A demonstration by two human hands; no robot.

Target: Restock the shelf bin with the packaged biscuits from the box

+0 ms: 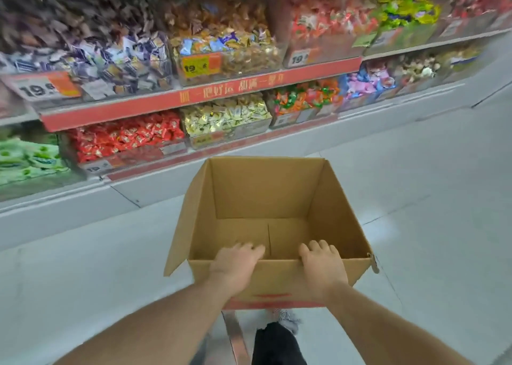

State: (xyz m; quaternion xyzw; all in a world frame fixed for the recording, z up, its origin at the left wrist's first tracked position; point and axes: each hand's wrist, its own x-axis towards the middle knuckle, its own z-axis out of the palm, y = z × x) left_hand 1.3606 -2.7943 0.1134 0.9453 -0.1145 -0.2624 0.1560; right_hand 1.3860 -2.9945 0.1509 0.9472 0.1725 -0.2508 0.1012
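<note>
Box (266, 220): plain brown cardboard, open top facing up, inside bare, one flap hanging at left, long axis running left to right. Held above the pale floor (415, 198) before the shelf bins (224, 120), near rim gripped by left hand (235, 265) and right hand (322, 265), fingers (310, 249) hooked inside.

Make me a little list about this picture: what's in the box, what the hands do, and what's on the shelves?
box: open cardboard box, nothing visible inside
left hand: left hand grips the near rim, fingers curled over it
right hand: right hand grips the same rim
shelves: shelf bins heaped with wrapped snacks in many colours
price tags: yellow tag reads 19
floor: pale tiles
</note>
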